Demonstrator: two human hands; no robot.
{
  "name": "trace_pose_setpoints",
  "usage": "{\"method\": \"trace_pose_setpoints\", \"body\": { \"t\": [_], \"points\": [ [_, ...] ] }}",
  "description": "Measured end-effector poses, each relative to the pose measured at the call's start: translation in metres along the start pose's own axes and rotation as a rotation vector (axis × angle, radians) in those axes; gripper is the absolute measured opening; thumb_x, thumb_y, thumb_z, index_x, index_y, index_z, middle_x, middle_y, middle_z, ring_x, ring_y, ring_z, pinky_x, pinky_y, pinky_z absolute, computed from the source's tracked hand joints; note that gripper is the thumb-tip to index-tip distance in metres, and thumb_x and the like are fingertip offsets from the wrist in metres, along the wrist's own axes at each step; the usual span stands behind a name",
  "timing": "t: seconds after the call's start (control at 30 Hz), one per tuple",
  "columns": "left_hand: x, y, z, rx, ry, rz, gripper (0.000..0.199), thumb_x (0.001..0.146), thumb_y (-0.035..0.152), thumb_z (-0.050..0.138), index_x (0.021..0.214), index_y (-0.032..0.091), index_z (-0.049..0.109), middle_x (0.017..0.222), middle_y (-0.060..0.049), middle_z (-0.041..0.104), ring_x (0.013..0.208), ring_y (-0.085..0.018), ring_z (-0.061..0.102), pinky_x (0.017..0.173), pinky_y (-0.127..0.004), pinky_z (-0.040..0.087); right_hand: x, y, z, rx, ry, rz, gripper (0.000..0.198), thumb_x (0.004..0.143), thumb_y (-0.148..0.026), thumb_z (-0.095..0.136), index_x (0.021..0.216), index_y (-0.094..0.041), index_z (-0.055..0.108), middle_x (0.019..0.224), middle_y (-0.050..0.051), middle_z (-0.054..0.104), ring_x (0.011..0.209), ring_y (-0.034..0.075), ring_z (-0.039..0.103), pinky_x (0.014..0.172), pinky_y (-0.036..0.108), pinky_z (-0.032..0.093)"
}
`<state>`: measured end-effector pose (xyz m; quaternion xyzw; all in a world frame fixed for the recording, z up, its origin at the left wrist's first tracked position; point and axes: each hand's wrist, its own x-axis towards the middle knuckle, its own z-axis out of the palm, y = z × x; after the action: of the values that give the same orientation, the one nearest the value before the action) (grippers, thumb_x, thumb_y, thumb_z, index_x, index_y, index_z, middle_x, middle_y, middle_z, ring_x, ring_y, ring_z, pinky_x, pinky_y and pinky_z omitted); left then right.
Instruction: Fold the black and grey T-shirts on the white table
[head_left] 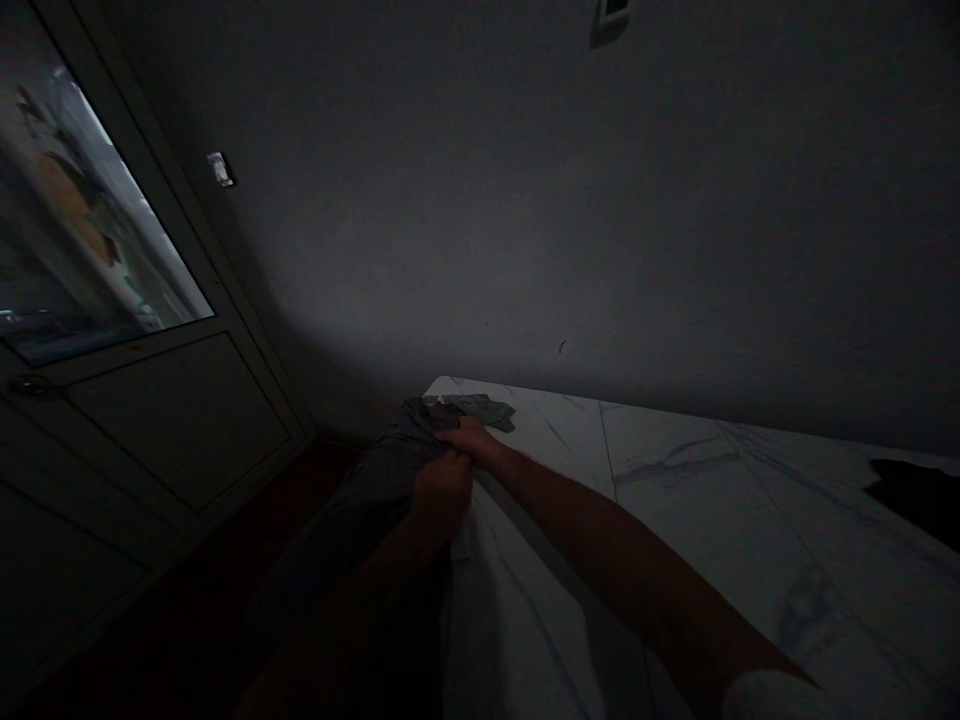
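A dark grey garment [386, 465] hangs over the left edge of the marble-patterned table [667, 450]. Its exact kind is too dim to tell. My left hand [442, 488] is closed in a fist on the garment's edge. Close by, touching or almost touching it, my right hand [476, 443] also grips the garment, fingers bent into the fabric. Just beyond the right hand, a crumpled grey-green cloth [491, 410] lies at the table's far left corner; whether it joins the garment I cannot tell.
Behind the table rises a plain grey wall [487, 220]. To the left is a door [172, 420] with a glass pane and a handle [30, 385]. A wall switch [220, 169] sits beside it. Something black [919, 495] lies at the table's right.
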<state>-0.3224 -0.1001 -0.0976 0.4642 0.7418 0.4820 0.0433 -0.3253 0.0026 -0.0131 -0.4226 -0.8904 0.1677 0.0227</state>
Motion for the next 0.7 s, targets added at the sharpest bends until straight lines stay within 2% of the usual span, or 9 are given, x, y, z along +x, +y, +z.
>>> {"method": "trace_pose_setpoints", "body": {
  "t": [0.07,0.1,0.17,0.3,0.4,0.47,0.57,0.63,0.7],
  "points": [
    [-0.005,0.006,0.006,-0.018,-0.044,0.021,0.051,0.092,0.046,0.021,0.103,0.026,0.067,0.11,-0.004,0.066,0.101,-0.011,0.062,0.086,-0.025,0.044,0.002,0.011,-0.005,-0.13,0.088,-0.045,0.044,0.088,-0.032,0.063,0.119,-0.001,0.062,0.126,0.019,0.059,0.118,0.028,0.057,0.102,0.034,0.044],
    [-0.004,0.003,0.005,-0.03,-0.053,0.02,0.05,0.091,0.05,0.024,0.105,0.027,0.067,0.112,-0.002,0.066,0.105,-0.011,0.061,0.09,-0.025,0.046,0.002,0.018,-0.009,-0.21,0.126,-0.075,0.039,0.092,-0.031,0.057,0.115,-0.001,0.064,0.125,0.02,0.06,0.12,0.03,0.056,0.103,0.036,0.042],
    [0.009,-0.012,-0.005,-0.044,-0.041,-0.003,0.052,0.089,0.058,0.026,0.111,0.03,0.064,0.119,0.001,0.065,0.113,-0.012,0.06,0.102,-0.028,0.047,-0.003,0.033,-0.017,-0.364,0.182,-0.123,0.043,0.099,-0.037,0.042,0.108,-0.003,0.067,0.118,0.019,0.063,0.117,0.029,0.058,0.1,0.036,0.042],
    [0.069,-0.069,-0.034,-0.023,-0.009,-0.097,0.053,0.091,0.046,0.025,0.126,0.024,0.059,0.134,-0.004,0.058,0.128,-0.016,0.054,0.12,-0.037,0.043,-0.019,0.059,-0.037,-0.508,0.166,-0.213,0.054,0.102,-0.049,0.032,0.095,-0.011,0.07,0.102,0.013,0.068,0.098,0.023,0.064,0.081,0.03,0.042],
    [0.124,-0.111,-0.042,-0.008,-0.062,-0.11,0.052,0.092,0.039,0.029,0.132,0.019,0.055,0.139,-0.007,0.054,0.134,-0.015,0.05,0.127,-0.039,0.039,-0.02,0.068,-0.054,-0.521,0.122,-0.171,0.063,0.1,-0.058,0.028,0.089,-0.013,0.071,0.097,0.012,0.069,0.092,0.021,0.065,0.073,0.028,0.04],
    [0.154,-0.13,-0.038,-0.004,-0.109,-0.118,0.052,0.092,0.038,0.034,0.137,0.015,0.05,0.144,-0.01,0.049,0.138,-0.013,0.047,0.13,-0.04,0.036,-0.011,0.068,-0.062,-0.515,0.168,-0.139,0.059,0.101,-0.053,0.03,0.095,-0.013,0.072,0.103,0.012,0.069,0.098,0.022,0.065,0.077,0.028,0.041],
    [0.186,-0.144,-0.024,-0.009,-0.171,-0.135,0.058,0.091,0.041,0.041,0.142,0.013,0.043,0.15,-0.011,0.041,0.144,-0.012,0.041,0.133,-0.044,0.032,0.013,0.059,-0.063,-0.454,0.212,-0.219,0.041,0.101,-0.039,0.04,0.113,-0.013,0.069,0.119,0.009,0.066,0.113,0.021,0.061,0.091,0.028,0.042],
    [0.198,-0.148,-0.014,-0.028,-0.219,-0.109,0.061,0.091,0.043,0.042,0.144,0.014,0.04,0.149,-0.011,0.042,0.141,-0.011,0.045,0.13,-0.041,0.037,0.027,0.052,-0.055,-0.392,0.172,-0.241,0.044,0.098,-0.044,0.046,0.124,-0.013,0.064,0.125,0.009,0.063,0.116,0.021,0.059,0.095,0.029,0.043],
    [0.204,-0.15,-0.004,-0.046,-0.272,-0.058,0.059,0.089,0.045,0.045,0.141,0.015,0.045,0.142,-0.01,0.05,0.129,-0.008,0.054,0.122,-0.034,0.046,0.036,0.048,-0.045,-0.385,0.112,-0.225,0.054,0.091,-0.052,0.057,0.128,-0.013,0.062,0.126,0.01,0.063,0.114,0.023,0.06,0.093,0.03,0.045]
  ]
}}
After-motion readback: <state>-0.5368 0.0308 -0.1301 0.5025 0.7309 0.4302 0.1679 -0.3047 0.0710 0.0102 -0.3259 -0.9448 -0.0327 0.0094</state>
